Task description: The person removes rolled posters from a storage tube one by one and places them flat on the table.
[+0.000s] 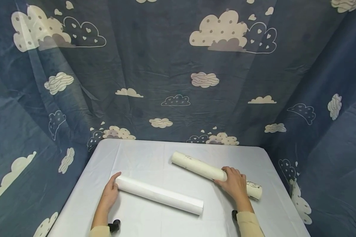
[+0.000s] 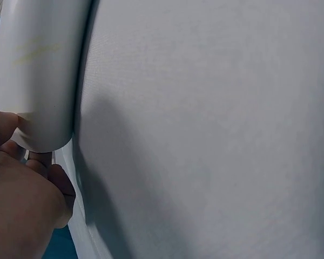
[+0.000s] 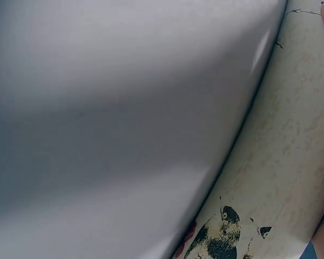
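Observation:
A smooth white roll (image 1: pixel 160 195) lies slanted across the near middle of the table. At its left end my left hand (image 1: pixel 109 193) holds it; in the left wrist view, the thumb touches the side of the white roll (image 2: pixel 40 81) and the other fingers bend by its end. Farther back on the right lies a cream roll (image 1: pixel 197 166) with dark printed figures. My right hand (image 1: pixel 234 184) reaches over it and grips it right of its middle. The right wrist view shows the cream roll (image 3: pixel 281 145) close up, with only bits of the hand at the edge.
Both rolls rest on a table with a white cloth (image 1: pixel 145 220). Dark blue curtains (image 1: pixel 166 59) with a cloud pattern hang behind the table and at both sides.

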`<action>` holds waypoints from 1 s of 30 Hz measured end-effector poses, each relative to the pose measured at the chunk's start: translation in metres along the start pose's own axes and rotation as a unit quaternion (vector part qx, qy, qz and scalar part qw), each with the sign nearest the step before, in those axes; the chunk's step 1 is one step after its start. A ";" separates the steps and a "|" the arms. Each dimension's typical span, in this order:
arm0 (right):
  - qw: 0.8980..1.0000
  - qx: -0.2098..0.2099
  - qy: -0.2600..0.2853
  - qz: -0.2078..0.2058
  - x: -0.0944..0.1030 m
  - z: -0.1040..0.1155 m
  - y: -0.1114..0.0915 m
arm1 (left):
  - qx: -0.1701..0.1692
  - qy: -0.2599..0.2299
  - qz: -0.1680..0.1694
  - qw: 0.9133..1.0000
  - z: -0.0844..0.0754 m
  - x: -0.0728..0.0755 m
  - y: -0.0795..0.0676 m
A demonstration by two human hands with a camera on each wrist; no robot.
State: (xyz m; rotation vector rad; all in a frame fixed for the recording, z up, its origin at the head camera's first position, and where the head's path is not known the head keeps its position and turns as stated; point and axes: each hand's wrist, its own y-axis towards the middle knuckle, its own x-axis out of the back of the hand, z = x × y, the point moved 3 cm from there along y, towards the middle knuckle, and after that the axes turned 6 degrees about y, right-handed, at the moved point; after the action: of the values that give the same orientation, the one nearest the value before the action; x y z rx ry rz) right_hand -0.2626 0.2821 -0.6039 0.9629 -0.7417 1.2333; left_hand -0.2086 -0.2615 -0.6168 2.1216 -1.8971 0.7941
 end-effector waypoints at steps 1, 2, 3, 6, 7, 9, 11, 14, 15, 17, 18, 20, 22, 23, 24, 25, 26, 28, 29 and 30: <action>1.000 0.003 0.001 0.002 -0.001 0.001 0.003 | 0.000 -0.001 0.001 1.000 0.000 0.000 0.000; 1.000 0.006 0.002 0.002 -0.002 0.003 0.005 | 0.000 -0.002 0.001 1.000 0.000 -0.001 0.000; 1.000 0.010 0.003 0.002 -0.003 0.004 0.008 | -0.001 -0.003 0.001 1.000 0.000 -0.001 0.000; 1.000 0.020 0.005 0.002 -0.005 0.009 0.015 | -0.004 -0.005 0.002 1.000 0.000 -0.001 0.000; 1.000 0.022 0.005 0.003 -0.006 0.011 0.018 | -0.005 -0.007 0.002 1.000 0.000 -0.001 0.000; 1.000 0.027 0.002 0.006 -0.008 0.013 0.023 | -0.007 -0.006 0.003 1.000 0.000 -0.001 0.000; 0.999 0.035 0.000 0.009 -0.011 0.017 0.028 | -0.008 -0.003 0.002 1.000 -0.001 0.000 0.000; 0.999 0.052 -0.001 0.007 -0.016 0.022 0.035 | -0.010 0.001 0.002 1.000 0.000 0.000 0.000; 0.998 0.059 0.001 0.004 -0.018 0.024 0.037 | -0.012 0.004 0.002 1.000 0.000 0.000 0.000; 0.998 0.070 0.003 0.000 -0.021 0.028 0.041 | -0.018 0.008 0.001 1.000 0.000 0.000 0.000; 0.997 0.076 0.005 -0.002 -0.023 0.030 0.042 | -0.020 0.009 0.001 1.000 0.000 0.000 0.000; 0.996 0.085 0.006 -0.004 -0.026 0.034 0.046 | -0.022 0.010 0.001 1.000 0.000 0.000 0.001; 0.996 0.092 0.008 -0.003 -0.029 0.038 0.051 | -0.023 0.010 0.002 1.000 0.000 0.000 0.001; 0.995 0.095 0.010 -0.001 -0.030 0.041 0.053 | -0.022 0.009 0.003 1.000 0.000 -0.001 0.001; 0.995 0.100 0.010 -0.001 -0.032 0.043 0.055 | -0.021 0.008 0.003 1.000 0.001 -0.001 0.001; 0.995 0.103 0.011 0.001 -0.033 0.045 0.057 | -0.020 0.007 0.004 1.000 0.002 -0.002 0.001; 0.994 0.105 0.012 0.002 -0.034 0.047 0.059 | -0.020 0.007 0.004 1.000 0.002 -0.002 0.001; 0.994 0.111 0.011 0.005 -0.036 0.051 0.063 | -0.022 0.007 0.003 1.000 0.001 -0.002 0.001; 0.993 0.113 0.012 0.006 -0.038 0.053 0.065 | -0.021 0.006 0.003 1.000 0.002 -0.003 0.001; 0.993 0.115 0.012 0.007 -0.039 0.055 0.066 | -0.020 0.005 0.003 1.000 0.002 -0.003 0.001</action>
State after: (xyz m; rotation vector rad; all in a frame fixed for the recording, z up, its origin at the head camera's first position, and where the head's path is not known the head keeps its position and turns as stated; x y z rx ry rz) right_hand -0.3334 0.2192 -0.6018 1.1297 -0.5976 1.3616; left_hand -0.2093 -0.2599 -0.6200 2.0865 -1.8990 0.7585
